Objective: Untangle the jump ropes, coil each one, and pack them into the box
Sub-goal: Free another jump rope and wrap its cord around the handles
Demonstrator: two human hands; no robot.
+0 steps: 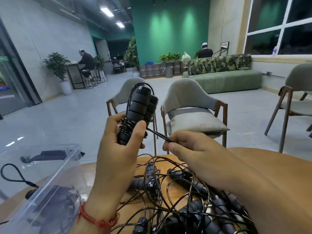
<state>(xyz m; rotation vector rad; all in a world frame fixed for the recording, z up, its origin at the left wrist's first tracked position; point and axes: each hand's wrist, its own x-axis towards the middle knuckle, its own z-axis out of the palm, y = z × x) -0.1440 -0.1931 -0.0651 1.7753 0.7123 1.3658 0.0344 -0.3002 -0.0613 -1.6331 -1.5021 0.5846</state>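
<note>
Above the round wooden table [168, 162], left hand [118, 146] grips two black ribbed foam handles [140, 108] bound by thin cord; right hand [190, 146] pinches the stiff, springy cord end [160, 135]. Light bundle; hold by handles.

Tangled jump ropes [168, 191] lie on the near table [88, 171], with the plastic box [50, 183] to their left. Above them the left hand [118, 149] holds a coiled jump rope [140, 108]. Just right of it, the right hand [190, 146] pinches its cord end [158, 134]. Two chairs [190, 105] stand beyond.
</note>
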